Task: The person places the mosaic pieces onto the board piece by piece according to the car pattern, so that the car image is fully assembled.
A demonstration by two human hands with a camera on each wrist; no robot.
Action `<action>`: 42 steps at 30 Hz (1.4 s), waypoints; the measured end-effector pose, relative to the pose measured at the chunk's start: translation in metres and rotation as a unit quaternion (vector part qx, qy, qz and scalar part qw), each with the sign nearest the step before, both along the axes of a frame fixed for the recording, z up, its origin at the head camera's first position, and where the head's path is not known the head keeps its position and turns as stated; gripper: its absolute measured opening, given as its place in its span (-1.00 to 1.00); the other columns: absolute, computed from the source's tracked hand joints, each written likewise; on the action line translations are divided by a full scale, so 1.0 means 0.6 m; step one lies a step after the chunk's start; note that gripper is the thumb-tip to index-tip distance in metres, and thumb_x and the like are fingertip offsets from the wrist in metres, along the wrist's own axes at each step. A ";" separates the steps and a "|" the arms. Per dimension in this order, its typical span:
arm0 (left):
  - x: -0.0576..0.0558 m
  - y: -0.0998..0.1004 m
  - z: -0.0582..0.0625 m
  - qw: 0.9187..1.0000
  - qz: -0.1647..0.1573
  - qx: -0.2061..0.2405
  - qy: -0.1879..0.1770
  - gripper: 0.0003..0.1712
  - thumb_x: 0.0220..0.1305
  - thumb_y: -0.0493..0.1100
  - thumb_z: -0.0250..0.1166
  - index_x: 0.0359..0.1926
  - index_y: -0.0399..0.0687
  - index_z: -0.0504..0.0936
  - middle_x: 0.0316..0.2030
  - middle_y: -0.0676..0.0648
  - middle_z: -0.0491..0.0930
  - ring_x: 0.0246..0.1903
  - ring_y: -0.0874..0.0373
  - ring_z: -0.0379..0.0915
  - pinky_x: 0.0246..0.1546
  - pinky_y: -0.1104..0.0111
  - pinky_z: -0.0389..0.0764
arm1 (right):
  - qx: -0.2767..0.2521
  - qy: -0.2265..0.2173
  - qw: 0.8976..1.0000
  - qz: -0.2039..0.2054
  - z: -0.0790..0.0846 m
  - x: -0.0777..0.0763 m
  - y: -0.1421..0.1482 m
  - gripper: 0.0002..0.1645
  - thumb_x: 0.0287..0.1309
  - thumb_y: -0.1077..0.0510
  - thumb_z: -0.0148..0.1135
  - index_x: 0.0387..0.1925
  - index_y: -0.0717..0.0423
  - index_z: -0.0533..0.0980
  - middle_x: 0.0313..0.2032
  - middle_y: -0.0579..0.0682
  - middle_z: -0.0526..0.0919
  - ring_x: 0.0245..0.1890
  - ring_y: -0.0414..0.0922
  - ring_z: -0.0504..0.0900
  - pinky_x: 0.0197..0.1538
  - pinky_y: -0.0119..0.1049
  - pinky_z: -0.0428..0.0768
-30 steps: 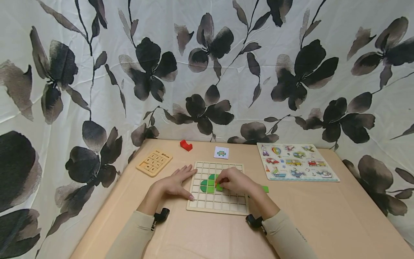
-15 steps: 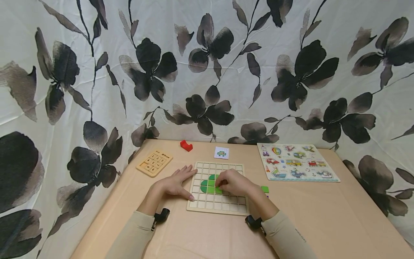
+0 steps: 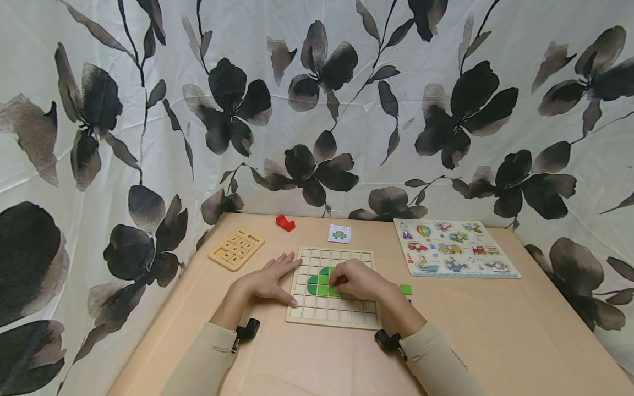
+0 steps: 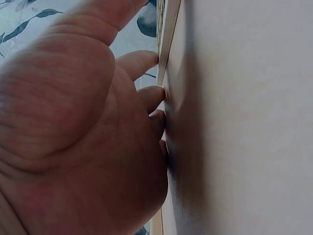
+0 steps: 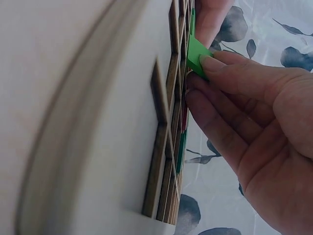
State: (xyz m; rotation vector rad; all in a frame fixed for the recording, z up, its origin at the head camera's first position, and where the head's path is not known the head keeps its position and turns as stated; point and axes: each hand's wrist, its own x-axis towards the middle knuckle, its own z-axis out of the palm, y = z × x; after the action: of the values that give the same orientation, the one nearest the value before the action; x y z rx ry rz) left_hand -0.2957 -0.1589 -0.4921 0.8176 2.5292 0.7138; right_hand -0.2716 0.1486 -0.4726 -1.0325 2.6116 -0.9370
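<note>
A square wooden grid board point(image 3: 332, 314) lies on the table, with several green pieces point(image 3: 317, 285) set in its cells left of centre. My right hand point(image 3: 359, 278) is over the middle of the board. Its thumb and fingers pinch a green square tile point(image 5: 197, 54), tilted with its lower edge at the grid in the right wrist view. Dark red and dark green pieces show low in the grid beyond my fingers there. My left hand point(image 3: 269, 279) rests at the board's left side, fingers spread, with thumb and index finger touching the frame.
A loose green tile point(image 3: 406, 289) lies right of the board, partly behind my right wrist. Behind the board are a small pattern card point(image 3: 339, 234) and a red piece point(image 3: 285, 223). A wooden number board point(image 3: 236, 249) lies back left, a picture puzzle point(image 3: 455, 248) back right.
My right hand has shifted slightly and the green tile has come down into line with the other green pieces. The red patch beside its fingers is now hidden. My left hand stays put.
</note>
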 end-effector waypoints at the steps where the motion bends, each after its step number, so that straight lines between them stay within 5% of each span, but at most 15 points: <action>1: 0.000 0.000 0.000 1.000 0.000 0.002 0.000 0.39 -0.03 0.36 0.59 0.67 0.09 0.04 0.69 -0.19 -0.24 0.67 -0.16 -0.47 0.65 -0.12 -0.33 | 0.002 0.001 1.000 -0.001 0.000 0.000 0.000 -0.85 0.22 0.34 0.44 -0.23 0.07 0.78 -0.23 -0.10 0.80 -0.29 -0.33 0.64 -0.19 -0.44 0.67; 28: -0.001 0.001 -0.004 1.000 -0.004 0.006 0.004 0.40 -0.04 0.37 0.59 0.67 0.04 0.05 0.68 -0.23 -0.23 0.67 -0.21 -0.46 0.64 -0.15 -0.32 | 0.062 0.020 0.998 -0.010 -0.002 0.003 0.000 -0.80 0.13 0.27 0.53 -0.19 0.03 0.80 -0.28 -0.19 0.72 -0.35 -0.30 0.55 -0.24 -0.43 0.56; 42: 0.000 0.001 -0.003 1.000 -0.002 0.008 0.004 0.39 -0.04 0.34 0.60 0.67 0.02 0.06 0.68 -0.23 -0.22 0.67 -0.22 -0.45 0.64 -0.15 -0.31 | 0.009 0.003 0.998 -0.065 0.020 0.005 0.060 -0.84 0.25 0.16 0.47 -0.12 0.00 0.78 -0.23 -0.21 0.72 -0.25 -0.20 0.57 -0.18 -0.35 0.59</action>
State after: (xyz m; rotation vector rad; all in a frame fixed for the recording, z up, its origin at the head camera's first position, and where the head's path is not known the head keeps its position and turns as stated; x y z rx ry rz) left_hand -0.2958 -0.1582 -0.4941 0.8306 2.5311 0.7311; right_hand -0.2688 0.1846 -0.4609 -0.8724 2.7135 -0.9376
